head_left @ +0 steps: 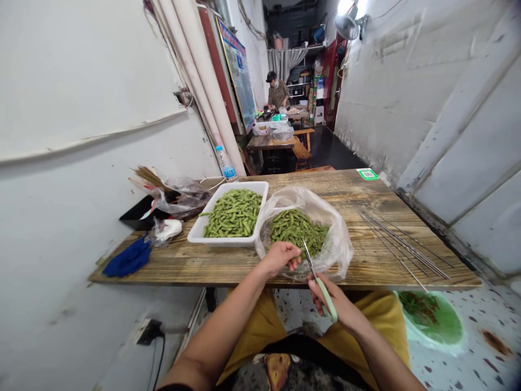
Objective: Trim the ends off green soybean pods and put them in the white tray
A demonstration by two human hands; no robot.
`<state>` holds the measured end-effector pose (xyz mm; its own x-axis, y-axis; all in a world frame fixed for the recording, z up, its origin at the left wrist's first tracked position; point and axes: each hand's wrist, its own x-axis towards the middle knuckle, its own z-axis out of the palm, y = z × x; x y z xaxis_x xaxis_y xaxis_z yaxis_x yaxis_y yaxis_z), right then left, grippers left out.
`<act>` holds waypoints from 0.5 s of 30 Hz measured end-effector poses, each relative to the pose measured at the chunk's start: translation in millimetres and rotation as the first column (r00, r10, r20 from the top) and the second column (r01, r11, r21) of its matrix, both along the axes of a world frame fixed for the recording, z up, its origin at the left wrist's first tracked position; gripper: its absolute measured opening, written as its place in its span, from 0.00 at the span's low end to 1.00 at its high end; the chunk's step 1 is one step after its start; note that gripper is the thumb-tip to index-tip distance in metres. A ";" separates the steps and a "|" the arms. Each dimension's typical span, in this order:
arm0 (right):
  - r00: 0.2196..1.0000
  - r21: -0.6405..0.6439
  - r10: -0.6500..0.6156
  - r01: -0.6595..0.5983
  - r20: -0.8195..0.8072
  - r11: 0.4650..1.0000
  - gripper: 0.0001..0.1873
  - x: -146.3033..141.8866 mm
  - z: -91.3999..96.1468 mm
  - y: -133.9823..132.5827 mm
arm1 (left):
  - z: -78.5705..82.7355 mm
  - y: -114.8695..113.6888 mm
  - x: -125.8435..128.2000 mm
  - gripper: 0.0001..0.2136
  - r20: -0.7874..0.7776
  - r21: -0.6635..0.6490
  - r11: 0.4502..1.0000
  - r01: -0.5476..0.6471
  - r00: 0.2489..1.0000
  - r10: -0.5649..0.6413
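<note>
My left hand [280, 256] is closed at the near edge of a clear plastic bag [337, 239] full of green bean pods [297, 228]; a pod seems pinched in its fingers but is mostly hidden. My right hand [331, 298] grips green-handled scissors [319, 279], blades pointing up toward the left hand. A white tray [199, 231] heaped with more pods [234, 213] sits just left of the bag on the wooden table [378, 260].
Metal skewers [401, 244] lie on the table's right side. At the left are a blue cloth [129, 259], a black tray [136, 214], bagged wooden sticks [175, 195] and a water bottle [225, 163]. A green bin [435, 320] stands on the floor. A person [277, 92] works far behind.
</note>
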<state>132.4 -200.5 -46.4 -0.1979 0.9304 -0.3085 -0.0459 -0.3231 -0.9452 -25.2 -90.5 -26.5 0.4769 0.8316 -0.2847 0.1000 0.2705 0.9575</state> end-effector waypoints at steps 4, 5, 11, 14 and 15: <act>1.000 0.016 0.006 -0.006 -0.006 1.000 0.23 -0.6 -0.7 0.2 | 4.9 -4.4 3.0 0.15 -0.034 0.014 0.999 0.043 0.999 -0.043; 1.000 0.011 0.005 -0.005 -0.022 1.000 0.22 -1.2 -1.0 -0.1 | 4.9 -5.5 4.0 0.15 -0.034 0.013 0.999 0.038 0.999 -0.038; 0.994 -0.015 -0.024 0.023 -0.105 1.000 0.18 -5.5 -3.2 -2.4 | 0.9 -7.9 7.7 0.14 -0.028 -0.020 0.999 0.026 0.999 -0.027; 0.992 -0.036 -0.053 0.049 -0.114 0.998 0.19 -5.9 -4.8 -0.6 | 0.6 -7.0 7.4 0.14 -0.003 -0.038 0.999 0.026 1.000 -0.026; 0.991 -0.040 -0.063 0.059 -0.114 0.997 0.19 -5.7 -5.2 0.2 | 0.7 -6.5 7.3 0.15 0.023 -0.054 0.998 0.017 1.000 -0.016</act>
